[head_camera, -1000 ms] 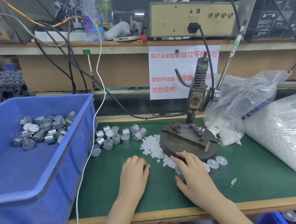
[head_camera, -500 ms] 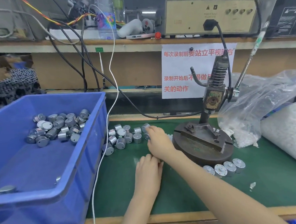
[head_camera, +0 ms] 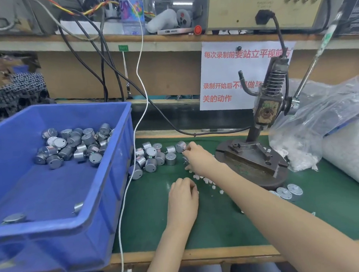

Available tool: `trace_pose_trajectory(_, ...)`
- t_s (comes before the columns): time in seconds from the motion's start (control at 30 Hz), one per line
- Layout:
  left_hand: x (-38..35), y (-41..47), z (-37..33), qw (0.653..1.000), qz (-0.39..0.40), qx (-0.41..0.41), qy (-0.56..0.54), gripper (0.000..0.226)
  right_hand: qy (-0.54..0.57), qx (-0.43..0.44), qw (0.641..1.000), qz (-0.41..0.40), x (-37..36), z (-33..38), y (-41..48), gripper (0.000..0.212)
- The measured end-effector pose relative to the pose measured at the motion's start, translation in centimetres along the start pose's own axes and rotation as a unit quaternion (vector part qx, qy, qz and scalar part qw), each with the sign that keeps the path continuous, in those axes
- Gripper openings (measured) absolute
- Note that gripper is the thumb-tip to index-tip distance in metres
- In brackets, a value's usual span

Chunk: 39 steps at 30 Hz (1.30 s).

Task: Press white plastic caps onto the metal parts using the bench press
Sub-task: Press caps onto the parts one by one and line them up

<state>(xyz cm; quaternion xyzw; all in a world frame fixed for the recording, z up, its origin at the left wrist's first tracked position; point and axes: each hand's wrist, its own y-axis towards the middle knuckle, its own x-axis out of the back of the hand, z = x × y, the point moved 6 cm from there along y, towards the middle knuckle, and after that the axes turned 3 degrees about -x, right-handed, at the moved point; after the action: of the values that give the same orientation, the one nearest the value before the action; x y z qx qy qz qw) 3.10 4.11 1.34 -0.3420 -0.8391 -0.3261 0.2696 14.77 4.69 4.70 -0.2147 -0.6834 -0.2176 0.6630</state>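
Right hand (head_camera: 198,158) reached, pinching metal parts (head_camera: 154,158), sign (head_camera: 223,75) 关的动作

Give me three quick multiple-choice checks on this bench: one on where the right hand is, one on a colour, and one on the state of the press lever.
1. Where is the right hand?
A) at the loose metal parts between the blue bin and the press
B) inside the bin
C) on the plastic bags

2. What colour is the mat?
A) red
B) green
C) grey

3. The press lever is:
A) gripped by one hand
B) gripped by both hands
C) untouched

Answers:
1 A: its fingers reach the parts lying just right of the bin.
2 B: the surface under the parts is green.
3 C: the lever stands up alone, and the left hand rests on the mat by the white caps.
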Motion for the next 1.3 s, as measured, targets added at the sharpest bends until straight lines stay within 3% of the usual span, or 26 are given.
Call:
trace_pose_trajectory(0.07, 0.1, 0.1, 0.2, 1.000, -0.012, 0.015, -0.023, 0.013, 0.049, -0.017, 0.998, 0.020, 0.1, -0.3, -0.1, 0.041)
trace_pose_trajectory(0.23, 0.1, 0.1, 0.3, 0.999, -0.016, 0.017, -0.034, 0.014, 0.125, -0.058, 0.990, -0.034, 0.3, -1.0, -0.9, 0.029)
trace_pose_trajectory(0.43, 0.1, 0.2, 0.5, 0.997, -0.024, 0.032, -0.062, 0.010, 0.228, -0.040, 0.972, -0.029, -0.1, -1.2, -1.7, 0.036)
trace_pose_trajectory(0.67, 0.3, 0.1, 0.3, 0.996, -0.013, 0.033, -0.077, 0.014, 0.184, 0.000, 0.980, -0.072, -0.7, 0.1, -3.0, 0.030)
trace_pose_trajectory(0.9, 0.8, -0.1, 0.3, 0.992, -0.032, 0.048, -0.114, 0.016, 0.370, -0.082, 0.911, -0.162, 0.4, -2.2, -7.2, 0.038)
trace_pose_trajectory(1.07, 1.0, -0.3, 0.4, 0.992, -0.039, 0.043, -0.113, 0.017, 0.459, -0.108, 0.876, -0.099, -1.6, -3.0, -9.4, 0.038)
trace_pose_trajectory(1.3, 1.1, -0.4, 0.5, 0.990, -0.044, 0.057, -0.124, 0.014, 0.395, -0.036, 0.908, -0.133, -3.2, -0.1, -10.6, 0.045)
